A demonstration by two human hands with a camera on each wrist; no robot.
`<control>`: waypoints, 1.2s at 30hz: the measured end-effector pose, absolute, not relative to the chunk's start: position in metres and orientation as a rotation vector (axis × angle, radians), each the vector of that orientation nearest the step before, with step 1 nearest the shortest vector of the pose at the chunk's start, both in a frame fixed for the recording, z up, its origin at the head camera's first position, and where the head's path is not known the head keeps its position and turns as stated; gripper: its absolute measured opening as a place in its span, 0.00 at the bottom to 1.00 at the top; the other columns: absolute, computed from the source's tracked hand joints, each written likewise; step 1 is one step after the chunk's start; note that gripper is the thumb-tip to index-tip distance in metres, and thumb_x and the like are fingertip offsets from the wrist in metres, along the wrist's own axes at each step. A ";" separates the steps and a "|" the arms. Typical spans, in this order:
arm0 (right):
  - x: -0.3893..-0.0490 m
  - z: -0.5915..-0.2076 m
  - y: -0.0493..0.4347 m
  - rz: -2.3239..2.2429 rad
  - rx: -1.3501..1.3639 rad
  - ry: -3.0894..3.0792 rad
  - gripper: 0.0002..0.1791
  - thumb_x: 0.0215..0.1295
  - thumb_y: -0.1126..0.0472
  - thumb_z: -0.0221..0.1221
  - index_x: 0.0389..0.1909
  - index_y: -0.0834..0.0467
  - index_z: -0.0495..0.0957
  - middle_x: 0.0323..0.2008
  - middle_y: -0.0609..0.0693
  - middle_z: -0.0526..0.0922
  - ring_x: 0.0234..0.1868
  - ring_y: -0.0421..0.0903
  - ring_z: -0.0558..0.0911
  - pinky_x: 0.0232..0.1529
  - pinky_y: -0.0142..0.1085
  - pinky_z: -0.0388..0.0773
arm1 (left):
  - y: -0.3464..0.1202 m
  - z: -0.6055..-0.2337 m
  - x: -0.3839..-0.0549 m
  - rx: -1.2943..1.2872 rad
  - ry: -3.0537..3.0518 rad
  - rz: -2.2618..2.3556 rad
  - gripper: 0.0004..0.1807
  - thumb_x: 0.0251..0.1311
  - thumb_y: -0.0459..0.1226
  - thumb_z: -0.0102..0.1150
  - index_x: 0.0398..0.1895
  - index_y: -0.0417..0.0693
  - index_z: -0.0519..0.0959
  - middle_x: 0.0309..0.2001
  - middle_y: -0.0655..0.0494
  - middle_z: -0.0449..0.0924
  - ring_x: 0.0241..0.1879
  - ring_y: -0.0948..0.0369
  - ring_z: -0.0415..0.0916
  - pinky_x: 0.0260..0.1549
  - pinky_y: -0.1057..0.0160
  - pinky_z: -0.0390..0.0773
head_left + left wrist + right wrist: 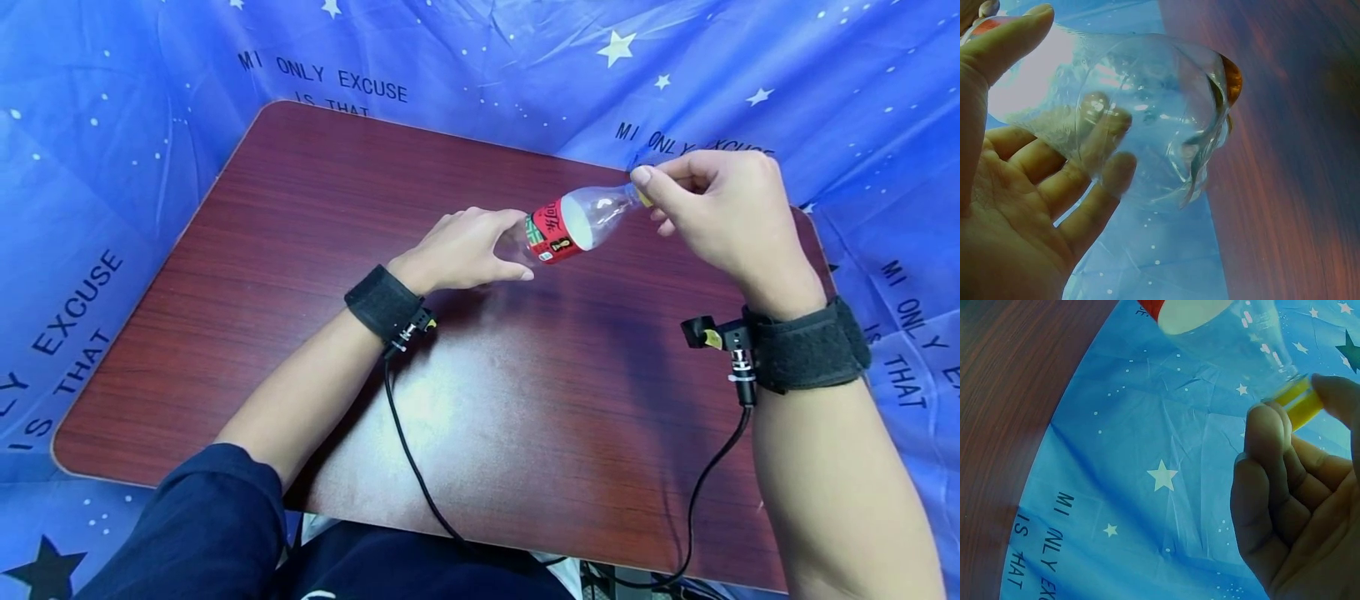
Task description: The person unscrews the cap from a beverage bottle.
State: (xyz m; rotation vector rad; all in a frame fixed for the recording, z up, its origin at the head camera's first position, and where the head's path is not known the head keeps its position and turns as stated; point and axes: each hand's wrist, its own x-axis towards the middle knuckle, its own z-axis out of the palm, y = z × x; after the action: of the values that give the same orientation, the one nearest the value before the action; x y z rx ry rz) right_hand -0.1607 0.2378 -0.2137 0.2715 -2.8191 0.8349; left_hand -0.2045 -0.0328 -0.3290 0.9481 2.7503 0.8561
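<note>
A clear plastic bottle (600, 212) with a red label (556, 232) is held tilted above the table, its neck toward the upper right. My right hand (723, 200) pinches its yellow cap (1300, 403) between thumb and fingers. The cap sits at the neck in the right wrist view. My left hand (468, 246) curves around the lower part of the bottle, the thumb on the near side and fingers on the far side. In the left wrist view the fingertips show through the clear plastic, and a little amber liquid (1232, 78) lies at the base.
The dark red wooden table (300, 208) has rounded corners. Blue cloth (487, 67) with stars and lettering hangs around it. Each wrist wears a black strap (813, 346) with a small camera, and a cable (412, 458) runs from the left one toward the table's front edge.
</note>
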 end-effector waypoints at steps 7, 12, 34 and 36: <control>-0.160 -0.215 0.239 0.849 0.345 -2.809 0.20 0.72 0.45 0.64 0.55 0.52 0.88 0.26 0.29 0.81 0.26 0.30 0.79 0.28 0.28 0.67 | -0.034 -0.330 -0.204 0.919 2.735 0.874 0.34 0.60 0.59 0.72 0.65 0.56 0.76 0.54 0.63 0.85 0.55 0.61 0.80 0.49 0.52 0.80; -0.159 -0.215 0.240 0.843 0.420 -2.783 0.19 0.72 0.53 0.64 0.61 0.51 0.85 0.38 0.33 0.80 0.34 0.30 0.78 0.36 0.24 0.69 | -0.034 -0.330 -0.205 0.905 2.711 0.901 0.37 0.60 0.59 0.72 0.69 0.54 0.74 0.56 0.62 0.85 0.58 0.61 0.80 0.52 0.51 0.80; -0.160 -0.207 0.235 0.826 0.251 -2.882 0.29 0.73 0.38 0.59 0.69 0.45 0.77 0.47 0.48 0.89 0.35 0.24 0.79 0.38 0.30 0.68 | -0.032 -0.333 -0.204 0.934 2.682 0.950 0.36 0.61 0.56 0.72 0.69 0.53 0.74 0.56 0.60 0.86 0.59 0.61 0.81 0.57 0.51 0.80; -0.160 -0.207 0.235 0.799 0.235 -2.899 0.28 0.72 0.35 0.59 0.61 0.50 0.84 0.35 0.40 0.88 0.31 0.28 0.80 0.35 0.32 0.68 | -0.032 -0.334 -0.204 0.940 2.681 0.947 0.36 0.61 0.56 0.72 0.69 0.53 0.74 0.56 0.61 0.86 0.59 0.61 0.81 0.56 0.51 0.80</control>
State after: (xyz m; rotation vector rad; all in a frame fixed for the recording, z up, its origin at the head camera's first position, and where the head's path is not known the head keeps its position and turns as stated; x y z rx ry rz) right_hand -0.1603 0.2348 -0.2073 0.2345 -2.8995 0.7986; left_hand -0.2037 -0.0321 -0.3336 0.9400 2.6812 0.9473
